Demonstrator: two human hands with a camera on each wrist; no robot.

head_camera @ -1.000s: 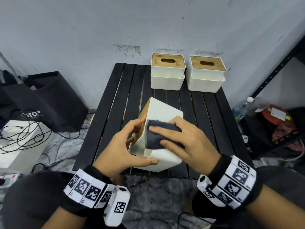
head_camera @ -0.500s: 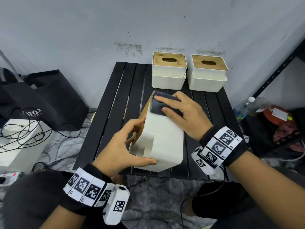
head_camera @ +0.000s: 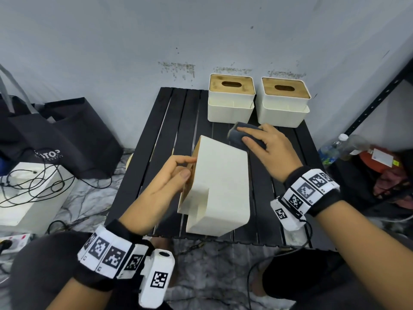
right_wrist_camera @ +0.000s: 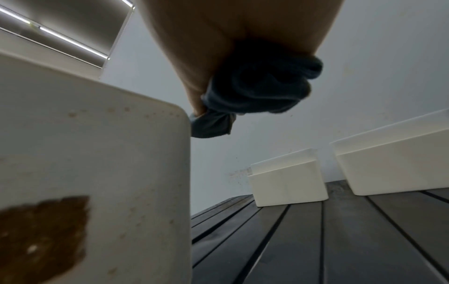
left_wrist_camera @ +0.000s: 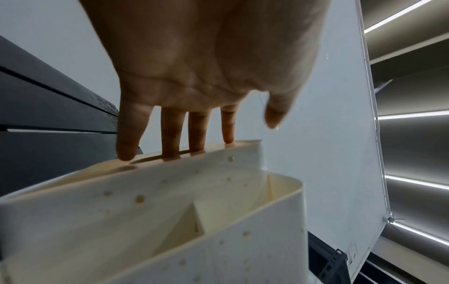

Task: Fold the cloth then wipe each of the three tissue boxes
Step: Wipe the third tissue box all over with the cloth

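Nearest: my wrist bands with printed markers, one per wrist, above my dark-clad knees.

Tipped tissue box (head_camera: 220, 189) stands on end at the near edge of the desk (head_camera: 178, 121), wooden lid facing left, white base facing me and up. Brown smear and small specks on its white side, seen from the right wrist view (right_wrist_camera: 43, 221).

My left hand (head_camera: 165, 184) is at the lid side of that box. Fingers straight and spread, fingertips (left_wrist_camera: 126, 153) touching the wooden lid by its slot; thumb free, not on the box. No grip, just fingertip contact.

My right hand (head_camera: 266, 148) is past the far top corner of the tipped box, holding the folded dark cloth (head_camera: 240, 136). Fingers lie over the top of it, cloth bunched under the palm in the right wrist view (right_wrist_camera: 257, 88). Cloth sits just beside the box's far corner; can't tell if it touches.

Far edge of desk, against the wall: two more tissue boxes upright, side by side, close but apart, the left box (head_camera: 231, 99) and the right box (head_camera: 283, 104), both with wooden lids up.

Off the desk: black bags (head_camera: 64, 135) on the floor to the left, a plastic bottle (head_camera: 335, 146) to the right.
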